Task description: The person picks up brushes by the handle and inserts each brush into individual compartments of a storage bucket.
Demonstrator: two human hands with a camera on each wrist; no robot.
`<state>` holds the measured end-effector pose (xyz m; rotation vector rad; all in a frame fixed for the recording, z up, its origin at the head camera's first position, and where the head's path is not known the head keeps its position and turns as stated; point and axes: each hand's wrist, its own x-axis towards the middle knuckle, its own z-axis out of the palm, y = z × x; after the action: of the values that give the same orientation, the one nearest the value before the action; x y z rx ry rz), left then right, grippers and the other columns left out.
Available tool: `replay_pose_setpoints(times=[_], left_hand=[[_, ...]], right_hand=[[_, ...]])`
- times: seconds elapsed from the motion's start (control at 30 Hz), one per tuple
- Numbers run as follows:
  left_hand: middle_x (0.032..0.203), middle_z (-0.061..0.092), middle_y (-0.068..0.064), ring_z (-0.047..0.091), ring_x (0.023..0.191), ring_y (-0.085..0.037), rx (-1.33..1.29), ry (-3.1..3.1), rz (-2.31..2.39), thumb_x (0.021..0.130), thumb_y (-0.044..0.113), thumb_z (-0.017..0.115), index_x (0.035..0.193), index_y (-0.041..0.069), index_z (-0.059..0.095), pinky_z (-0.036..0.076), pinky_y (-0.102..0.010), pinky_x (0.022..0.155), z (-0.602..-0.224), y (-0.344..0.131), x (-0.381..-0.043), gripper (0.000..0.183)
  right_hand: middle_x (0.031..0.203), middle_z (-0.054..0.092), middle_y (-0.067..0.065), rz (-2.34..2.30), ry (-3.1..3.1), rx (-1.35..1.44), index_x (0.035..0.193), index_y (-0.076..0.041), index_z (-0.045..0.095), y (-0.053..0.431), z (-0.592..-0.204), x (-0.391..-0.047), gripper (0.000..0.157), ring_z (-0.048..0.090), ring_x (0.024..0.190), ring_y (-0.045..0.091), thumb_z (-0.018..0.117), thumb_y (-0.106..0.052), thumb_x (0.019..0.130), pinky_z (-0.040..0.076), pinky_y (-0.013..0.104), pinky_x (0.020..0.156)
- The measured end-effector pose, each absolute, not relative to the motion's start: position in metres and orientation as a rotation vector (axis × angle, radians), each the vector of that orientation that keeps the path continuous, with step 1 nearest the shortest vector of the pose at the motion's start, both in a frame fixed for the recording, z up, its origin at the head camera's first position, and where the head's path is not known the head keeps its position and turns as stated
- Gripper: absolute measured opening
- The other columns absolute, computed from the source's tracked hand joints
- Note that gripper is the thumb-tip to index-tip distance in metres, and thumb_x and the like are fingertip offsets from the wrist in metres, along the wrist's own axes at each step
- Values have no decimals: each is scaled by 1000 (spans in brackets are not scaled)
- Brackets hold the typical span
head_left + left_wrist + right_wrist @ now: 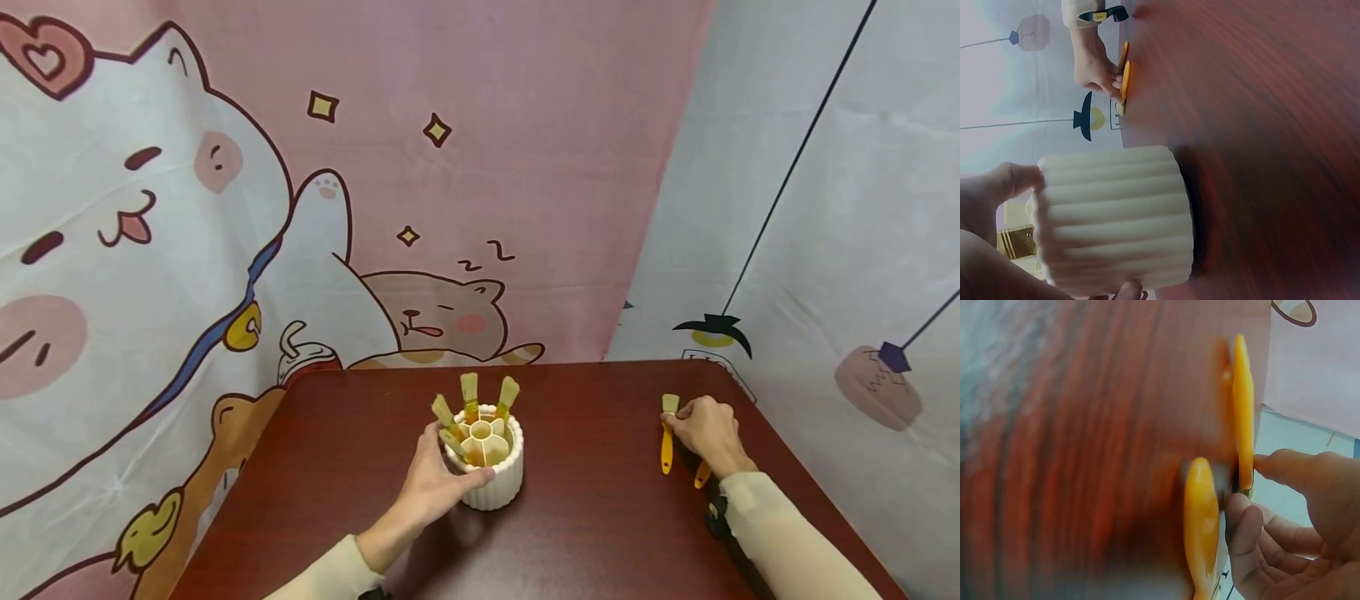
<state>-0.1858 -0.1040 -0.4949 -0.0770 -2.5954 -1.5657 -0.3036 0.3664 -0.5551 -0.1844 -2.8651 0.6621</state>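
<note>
A cream ribbed brush holder (491,492) with a divided insert stands on the table, several paintbrushes (470,392) leaning in its slots, bristles up. My left hand (435,487) grips its left side, thumb at the near rim; the left wrist view shows the holder's ribbed wall (1116,219) between thumb and fingers. Far to the right, my right hand (705,429) pinches a yellow-handled paintbrush (667,450) near its ferrule, bristles pointing away from me. Beside it is a second yellow-handled brush (1200,519), its bristle end hidden under the hand in the head view.
The dark red wooden table (585,450) spans the space between the two hands. Behind it hangs a pink and white cloth (540,208) printed with cartoon animals, and a pale cloth (840,250) with lamp drawings hangs along the right side.
</note>
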Motion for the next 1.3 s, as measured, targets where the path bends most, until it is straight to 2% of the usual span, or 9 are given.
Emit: replay_pose_setpoints(times=[0.1, 0.2, 0.3, 0.47, 0.63, 0.7, 0.87, 1.0, 1.3], left_hand=[[132, 43, -10, 48, 119, -25, -121, -2577, -1662, 60, 43, 91, 143, 11, 33, 38, -44, 100, -495, -107, -188, 105], [132, 42, -12, 49, 120, -27, -170, -2558, -1756, 63, 37, 91, 142, 10, 34, 40, -44, 99, -495, -109, -190, 101], [133, 41, -15, 49, 121, -29, -225, -2537, -1844, 68, 28, 89, 141, 7, 34, 42, -43, 97, -491, -110, -191, 95], [134, 45, -14, 54, 115, -26, -296, -2513, -1970, 73, 21, 86, 141, 9, 35, 47, -37, 90, -496, -113, -196, 86], [132, 51, -13, 58, 110, -26, -314, -2510, -1992, 75, 17, 84, 142, 12, 36, 49, -37, 86, -497, -115, -197, 83], [134, 50, -14, 57, 111, -28, -319, -2504, -1991, 75, 15, 83, 144, 12, 35, 49, -38, 87, -496, -115, -197, 84], [138, 46, -19, 54, 116, -34, -335, -2478, -2027, 76, 6, 80, 145, 8, 33, 46, -44, 92, -486, -113, -191, 84], [139, 44, -23, 51, 118, -38, -341, -2464, -2046, 76, 1, 77, 144, 5, 32, 43, -48, 95, -477, -111, -186, 82], [141, 44, -16, 50, 121, -30, -348, -2446, -1988, 75, 6, 80, 146, 9, 29, 40, -46, 99, -496, -111, -194, 87]], right_hand=[[86, 68, 16, 673, -2875, -174, 91, 0, 74, 366, -555, -305, 41, 57, 69, 31, 78, -40, 81, 49, 50, 66], [86, 69, 15, 678, -2865, -147, 91, -1, 75, 365, -556, -305, 37, 57, 76, 37, 78, -36, 81, 39, 61, 80], [82, 69, 12, 685, -2840, -119, 89, -2, 75, 363, -556, -306, 31, 57, 80, 41, 78, -33, 81, 30, 65, 81], [79, 69, 7, 680, -2797, -66, 90, -4, 74, 359, -557, -304, 27, 59, 71, 32, 79, -29, 79, 32, 54, 69], [75, 70, 2, 717, -2779, -6, 94, -2, 71, 355, -556, -301, 29, 62, 62, 19, 80, -25, 80, 48, 42, 61], [74, 70, 2, 735, -2778, 4, 96, -1, 70, 354, -555, -300, 29, 62, 63, 18, 79, -23, 81, 51, 42, 59], [76, 70, 1, 748, -2760, -4, 100, 0, 69, 351, -553, -298, 32, 63, 66, 20, 78, -25, 82, 50, 45, 63], [75, 70, 1, 752, -2734, 1, 102, 0, 70, 348, -551, -295, 35, 61, 64, 17, 78, -28, 82, 49, 42, 61], [76, 70, 0, 785, -2705, 9, 102, -2, 72, 341, -540, -288, 35, 59, 57, 12, 76, -32, 84, 48, 34, 53]])
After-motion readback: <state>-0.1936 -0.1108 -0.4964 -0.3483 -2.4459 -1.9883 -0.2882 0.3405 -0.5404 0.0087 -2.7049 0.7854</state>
